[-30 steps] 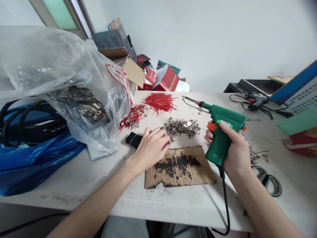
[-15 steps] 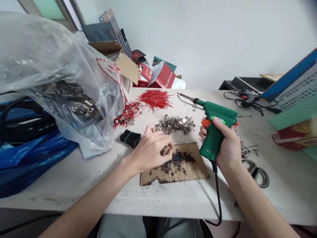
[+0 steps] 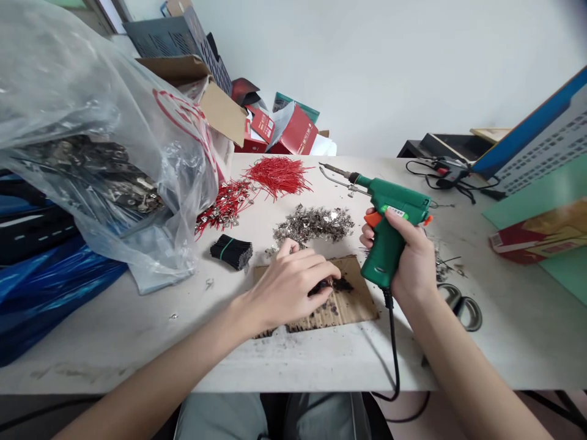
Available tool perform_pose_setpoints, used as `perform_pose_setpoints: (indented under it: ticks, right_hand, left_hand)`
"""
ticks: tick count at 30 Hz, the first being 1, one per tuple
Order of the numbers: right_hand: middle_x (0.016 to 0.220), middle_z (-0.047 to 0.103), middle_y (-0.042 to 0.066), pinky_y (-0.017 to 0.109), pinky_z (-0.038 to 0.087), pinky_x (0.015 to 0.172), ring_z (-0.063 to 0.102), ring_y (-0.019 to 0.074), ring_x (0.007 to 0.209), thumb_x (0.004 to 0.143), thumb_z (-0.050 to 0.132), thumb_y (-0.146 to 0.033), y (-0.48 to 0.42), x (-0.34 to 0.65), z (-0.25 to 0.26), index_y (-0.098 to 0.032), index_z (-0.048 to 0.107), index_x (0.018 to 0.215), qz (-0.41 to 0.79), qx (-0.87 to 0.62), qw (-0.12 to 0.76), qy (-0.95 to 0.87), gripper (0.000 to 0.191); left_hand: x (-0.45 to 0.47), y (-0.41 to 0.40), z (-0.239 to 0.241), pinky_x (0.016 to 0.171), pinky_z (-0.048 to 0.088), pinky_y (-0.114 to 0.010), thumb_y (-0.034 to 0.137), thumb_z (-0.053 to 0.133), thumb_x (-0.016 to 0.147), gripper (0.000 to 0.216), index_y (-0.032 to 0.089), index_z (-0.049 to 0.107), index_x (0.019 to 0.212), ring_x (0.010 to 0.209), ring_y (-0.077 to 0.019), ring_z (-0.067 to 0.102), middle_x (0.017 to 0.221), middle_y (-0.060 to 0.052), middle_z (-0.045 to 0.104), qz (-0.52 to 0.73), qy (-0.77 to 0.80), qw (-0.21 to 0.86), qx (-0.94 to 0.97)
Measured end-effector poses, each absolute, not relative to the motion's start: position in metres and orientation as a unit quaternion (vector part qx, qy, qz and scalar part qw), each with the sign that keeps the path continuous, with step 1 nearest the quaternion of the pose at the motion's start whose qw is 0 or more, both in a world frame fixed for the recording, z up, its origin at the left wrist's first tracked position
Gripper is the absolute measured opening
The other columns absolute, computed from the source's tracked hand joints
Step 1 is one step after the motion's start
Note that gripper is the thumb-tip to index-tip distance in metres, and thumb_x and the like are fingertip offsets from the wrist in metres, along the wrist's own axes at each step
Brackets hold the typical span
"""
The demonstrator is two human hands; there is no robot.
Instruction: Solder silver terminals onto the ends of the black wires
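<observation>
My right hand [image 3: 408, 260] grips a green soldering gun [image 3: 389, 217] by its handle, upright, tip pointing left above the table; its black cord hangs off the front edge. My left hand [image 3: 288, 284] rests with fingers closed on a scorched cardboard pad [image 3: 353, 302], pinching something small I cannot make out at the fingertips. Just beyond lies a heap of small metal pieces [image 3: 314, 223]. A bundle of black wires [image 3: 232, 252] lies left of the hand. Loose red wires [image 3: 277, 174] and red wires with metal ends [image 3: 222, 208] lie further back.
A large clear plastic bag of metal parts [image 3: 92, 159] and blue plastic [image 3: 41, 293] fill the left. Scissors [image 3: 463, 305] lie right of my right wrist. Cardboard boxes [image 3: 220, 104] stand at the back; a black cable tool [image 3: 447, 174] and a red box [image 3: 536, 238] sit right.
My left hand drew back from the metal heap onto the cardboard pad with its fingers pinched. The soldering gun stayed in my right hand; the view shifted slightly.
</observation>
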State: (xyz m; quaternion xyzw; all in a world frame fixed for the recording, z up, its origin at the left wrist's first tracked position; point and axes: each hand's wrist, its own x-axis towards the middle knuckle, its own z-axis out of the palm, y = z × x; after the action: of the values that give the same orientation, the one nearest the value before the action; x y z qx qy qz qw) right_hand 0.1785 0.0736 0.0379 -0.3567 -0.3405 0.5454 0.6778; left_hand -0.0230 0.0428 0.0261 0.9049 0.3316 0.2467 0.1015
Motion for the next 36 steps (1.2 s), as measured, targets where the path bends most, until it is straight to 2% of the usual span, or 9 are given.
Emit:
perform_pose_setpoints:
  ticks: [6, 12, 17, 25, 32, 36]
  right_hand:
    - [0.094, 0.062, 0.007, 0.024, 0.043, 0.053, 0.053, 0.012, 0.064, 0.087, 0.071, -0.027, 0.074, 0.181, 0.036, -0.013, 0.07, 0.094, 0.545, -0.355, 0.682, -0.333, 0.016]
    - [0.09, 0.06, 0.006, 0.025, 0.044, 0.054, 0.053, 0.0124, 0.064, 0.087, 0.072, -0.029, 0.075, 0.181, 0.036, -0.013, 0.069, 0.091, 0.552, -0.355, 0.674, -0.339, 0.017]
    - [0.09, 0.06, 0.006, 0.025, 0.043, 0.054, 0.052, 0.012, 0.064, 0.087, 0.072, -0.03, 0.074, 0.18, 0.037, -0.013, 0.07, 0.091, 0.549, -0.354, 0.676, -0.342, 0.017]
    - [0.09, 0.06, 0.006, 0.024, 0.043, 0.054, 0.052, 0.0118, 0.064, 0.087, 0.071, -0.029, 0.074, 0.178, 0.037, -0.013, 0.069, 0.091, 0.543, -0.36, 0.677, -0.342, 0.016]
    - [0.093, 0.061, 0.007, 0.025, 0.043, 0.054, 0.053, 0.0124, 0.065, 0.088, 0.07, -0.027, 0.075, 0.178, 0.037, -0.012, 0.068, 0.095, 0.534, -0.361, 0.684, -0.342, 0.016]
    - [0.092, 0.061, 0.007, 0.025, 0.042, 0.053, 0.052, 0.0125, 0.064, 0.087, 0.069, -0.026, 0.075, 0.178, 0.037, -0.013, 0.068, 0.095, 0.531, -0.36, 0.685, -0.344, 0.015]
  left_hand:
    - [-0.02, 0.043, 0.016, 0.09, 0.032, -0.04, 0.037, 0.065, 0.098, 0.021, 0.02, 0.064, 0.11, 0.096, -0.0196, 0.065, 0.105, -0.001, 0.074, 0.24, 0.326, 0.09, 0.91]
    - [-0.019, 0.042, 0.016, 0.087, 0.03, -0.041, 0.032, 0.062, 0.097, 0.013, 0.02, 0.069, 0.096, 0.092, -0.0198, 0.061, 0.096, 0.0, 0.071, 0.229, 0.326, 0.067, 0.915]
    - [-0.014, 0.041, 0.009, 0.084, 0.03, -0.041, 0.027, 0.057, 0.1, 0.018, 0.02, 0.07, 0.091, 0.089, -0.0187, 0.059, 0.092, 0.0, 0.069, 0.226, 0.308, 0.052, 0.923]
    - [-0.012, 0.041, 0.008, 0.083, 0.03, -0.04, 0.028, 0.057, 0.102, 0.018, 0.019, 0.069, 0.092, 0.088, -0.0177, 0.06, 0.091, 0.001, 0.07, 0.252, 0.316, 0.053, 0.913]
    - [-0.013, 0.042, 0.004, 0.086, 0.031, -0.041, 0.038, 0.06, 0.101, 0.022, 0.018, 0.068, 0.099, 0.093, -0.0198, 0.061, 0.098, -0.002, 0.071, 0.229, 0.323, 0.053, 0.917]
    - [-0.013, 0.04, 0.008, 0.085, 0.031, -0.041, 0.038, 0.06, 0.101, 0.022, 0.017, 0.067, 0.097, 0.092, -0.0198, 0.06, 0.096, -0.002, 0.071, 0.238, 0.317, 0.051, 0.917]
